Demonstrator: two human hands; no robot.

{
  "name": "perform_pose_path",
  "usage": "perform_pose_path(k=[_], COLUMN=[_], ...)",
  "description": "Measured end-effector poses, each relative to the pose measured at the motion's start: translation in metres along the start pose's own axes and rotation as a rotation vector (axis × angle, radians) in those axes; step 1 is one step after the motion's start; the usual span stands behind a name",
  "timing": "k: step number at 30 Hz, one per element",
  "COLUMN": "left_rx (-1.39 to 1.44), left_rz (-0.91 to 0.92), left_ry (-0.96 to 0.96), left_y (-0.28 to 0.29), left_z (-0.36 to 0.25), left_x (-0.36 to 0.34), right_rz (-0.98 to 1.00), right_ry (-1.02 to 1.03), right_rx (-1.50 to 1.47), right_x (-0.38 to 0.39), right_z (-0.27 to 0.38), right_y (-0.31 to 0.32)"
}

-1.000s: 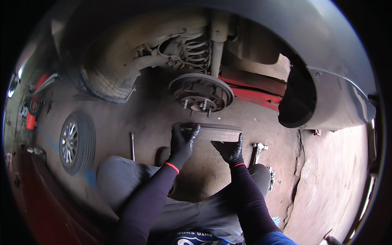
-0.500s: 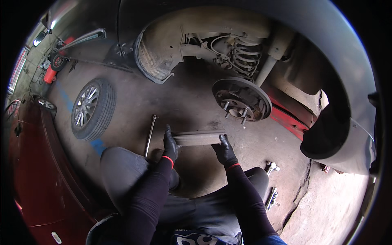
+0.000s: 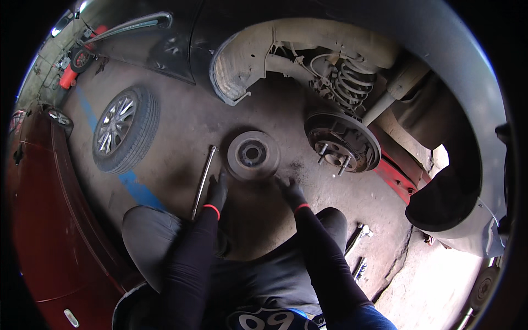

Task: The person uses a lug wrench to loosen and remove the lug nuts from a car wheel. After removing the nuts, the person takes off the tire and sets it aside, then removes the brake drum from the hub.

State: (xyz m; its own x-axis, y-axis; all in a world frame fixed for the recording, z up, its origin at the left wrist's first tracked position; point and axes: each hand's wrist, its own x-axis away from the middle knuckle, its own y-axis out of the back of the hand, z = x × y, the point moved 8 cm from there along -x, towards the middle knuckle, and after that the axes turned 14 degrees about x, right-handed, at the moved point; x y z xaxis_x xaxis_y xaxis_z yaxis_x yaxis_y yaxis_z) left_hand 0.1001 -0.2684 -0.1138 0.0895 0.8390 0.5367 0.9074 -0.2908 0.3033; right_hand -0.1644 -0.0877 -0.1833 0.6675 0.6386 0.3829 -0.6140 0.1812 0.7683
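Note:
A round, worn brake drum (image 3: 242,158) lies flat on the floor before my knees, its dark centre hole facing up. By its near left rim, my left hand (image 3: 218,186) is open, black-gloved fingers pointing forward. On the near right side my right hand (image 3: 290,190) is also open, its fingers spread close to the rim. Neither hand grips the drum. Just left of my left hand lies a long chrome wrench bar (image 3: 204,181). Beyond to the right, the bare wheel hub (image 3: 340,148) shows its studs and the brake parts behind them.
A wheel with tyre (image 3: 124,130) lies tilted at left, near a blue floor line (image 3: 137,190). The raised car's wheel arch (image 3: 234,63) and coil spring (image 3: 355,82) hang above. A red jack (image 3: 393,175) sits under it. Tools (image 3: 360,236) lie right of my knee.
The brake drum has gone from being held edge-on between both hands to lying flat on the floor. Both hands have let go and drawn slightly back. The view has shifted.

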Motion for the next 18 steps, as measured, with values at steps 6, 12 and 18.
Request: perform_pose_path(k=[6,12,18], left_rx=[-0.271,0.172,0.76], left_rz=[0.177,0.281,0.414], left_ry=[-0.283,-0.333,-0.475], left_y=[-0.051,-0.086,-0.053], left_z=[0.028,-0.015,-0.209], left_x=[-0.019,-0.021,0.05], right_rz=[0.209,0.159,-0.583], right_ry=[0.269,0.147,-0.119], right_rx=[-0.02,-0.093,-0.522], right_x=[0.009,0.064,0.132], right_z=[-0.008,0.003,-0.175], right_y=[-0.029,0.094,0.218])
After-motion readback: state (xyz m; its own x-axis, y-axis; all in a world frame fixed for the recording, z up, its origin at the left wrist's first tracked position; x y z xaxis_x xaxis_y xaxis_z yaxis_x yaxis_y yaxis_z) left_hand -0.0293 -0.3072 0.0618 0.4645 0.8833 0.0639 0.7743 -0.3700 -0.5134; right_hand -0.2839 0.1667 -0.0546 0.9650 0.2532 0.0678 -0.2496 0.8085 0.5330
